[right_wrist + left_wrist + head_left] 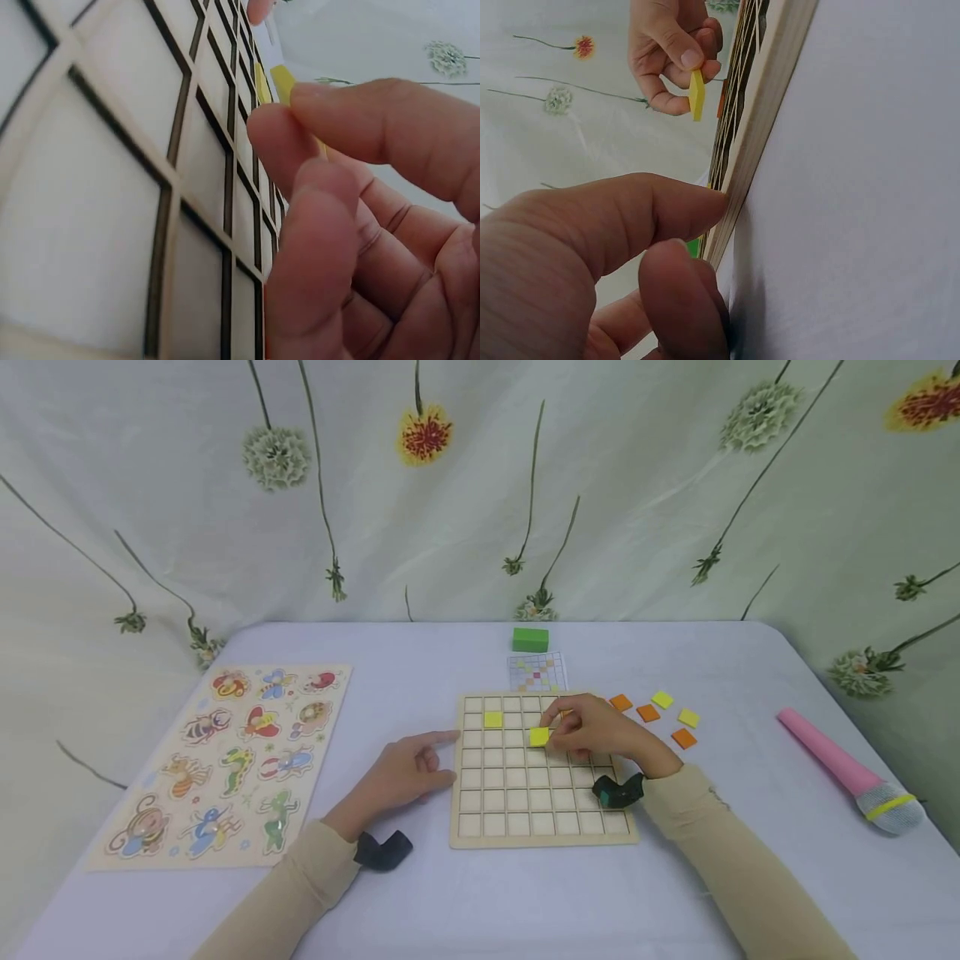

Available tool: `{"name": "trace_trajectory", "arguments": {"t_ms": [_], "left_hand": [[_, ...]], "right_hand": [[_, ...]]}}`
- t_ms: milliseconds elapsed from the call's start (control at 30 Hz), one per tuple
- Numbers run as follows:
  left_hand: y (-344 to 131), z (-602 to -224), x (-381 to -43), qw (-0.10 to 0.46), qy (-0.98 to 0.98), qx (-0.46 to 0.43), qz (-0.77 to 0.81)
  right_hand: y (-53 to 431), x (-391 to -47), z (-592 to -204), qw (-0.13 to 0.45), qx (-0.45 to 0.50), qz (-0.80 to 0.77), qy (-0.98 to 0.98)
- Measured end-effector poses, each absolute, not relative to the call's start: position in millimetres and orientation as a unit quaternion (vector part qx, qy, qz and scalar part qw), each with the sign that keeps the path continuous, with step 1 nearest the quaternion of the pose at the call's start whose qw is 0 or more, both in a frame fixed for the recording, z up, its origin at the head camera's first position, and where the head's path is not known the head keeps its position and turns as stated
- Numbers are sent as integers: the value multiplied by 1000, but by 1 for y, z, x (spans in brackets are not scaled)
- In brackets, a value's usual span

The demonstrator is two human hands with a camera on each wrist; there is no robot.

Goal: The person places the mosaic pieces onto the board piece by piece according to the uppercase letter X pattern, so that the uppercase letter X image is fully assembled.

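Observation:
A wooden grid board point(543, 841) lies on the table, with one yellow tile point(492, 719) in a cell of its upper left part. My right hand point(600, 727) pinches another yellow tile point(538, 737) between thumb and finger. In the left wrist view this held tile point(697, 95) is tilted and stands off the board. At the board's left edge is my left hand point(405, 768), its thumb point(682, 206) touching the side and its index finger reaching the edge further up. Its other fingers are bent and hold nothing. Some cells are hidden under my right hand.
Several loose tiles, orange point(648, 712) and yellow point(688, 718), lie right of the board. Behind it are a patterned card point(536, 672) and a green block point(530, 640). An insect picture board point(339, 681) lies left, a pink toy microphone point(832, 752) right.

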State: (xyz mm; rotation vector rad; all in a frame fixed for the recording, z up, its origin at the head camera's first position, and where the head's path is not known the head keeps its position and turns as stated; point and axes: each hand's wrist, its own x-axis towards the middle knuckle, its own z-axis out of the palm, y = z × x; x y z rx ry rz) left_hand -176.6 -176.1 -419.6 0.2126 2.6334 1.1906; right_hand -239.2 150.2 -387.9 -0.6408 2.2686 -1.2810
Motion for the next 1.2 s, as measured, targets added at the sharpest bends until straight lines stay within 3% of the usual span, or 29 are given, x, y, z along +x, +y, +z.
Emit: {"name": "trace_trajectory", "arguments": {"t_ms": [1200], "left_hand": [[-176, -418, -177, 124, 904, 71, 403]], "right_hand": [[105, -244, -389, 196, -227, -398, 867]]}}
